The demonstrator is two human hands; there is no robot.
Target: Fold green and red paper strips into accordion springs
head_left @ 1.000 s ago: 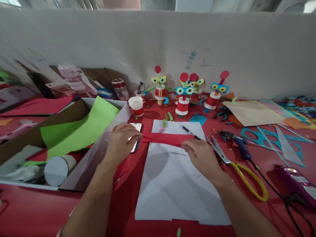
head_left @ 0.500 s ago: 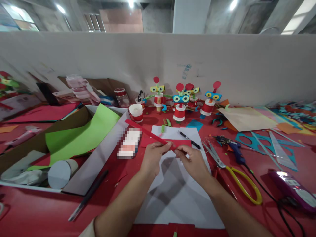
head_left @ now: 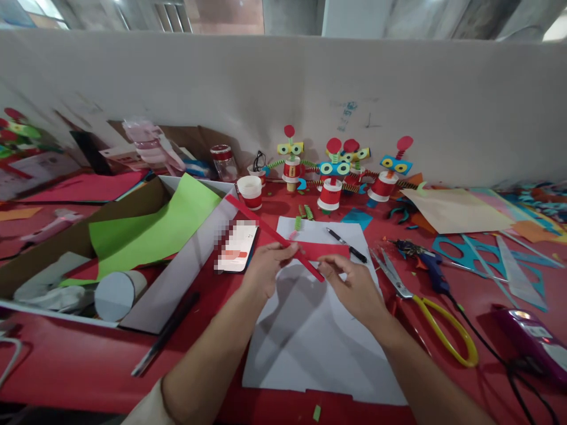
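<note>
At mid-frame, a narrow red paper strip (head_left: 264, 226) slants upper left to lower right, pinched by the left hand (head_left: 266, 271); the right hand (head_left: 349, 284) is nearer its lower end, whether gripping I cannot tell.

Narrow strip (head_left: 312, 270): red paper, matt, smooth. Sheet beneath (head_left: 319, 336): white paper, matt, smooth. Wider red piece (head_left: 333, 251): matt paper. Scissors (head_left: 406, 291): 2 grey metal blades, dull sheen; handles smooth yellow plastic, slightly glossy. Pen (head_left: 343, 242): black, glossy, plastic-looking. Phone (head_left: 245, 248): glass-like screen, glossy. Box (head_left: 177, 277): cardboard, white side smooth, brown side matt. Green sheet (head_left: 146, 233): matt paper. Tabletop (head_left: 88, 372): red, smooth, faint sheen. Glue gun (head_left: 433, 268): blue plastic, semi-gloss. Purple device (head_left: 529, 339): glossy plastic. Set square (head_left: 516, 271): translucent plastic, smooth.
</note>
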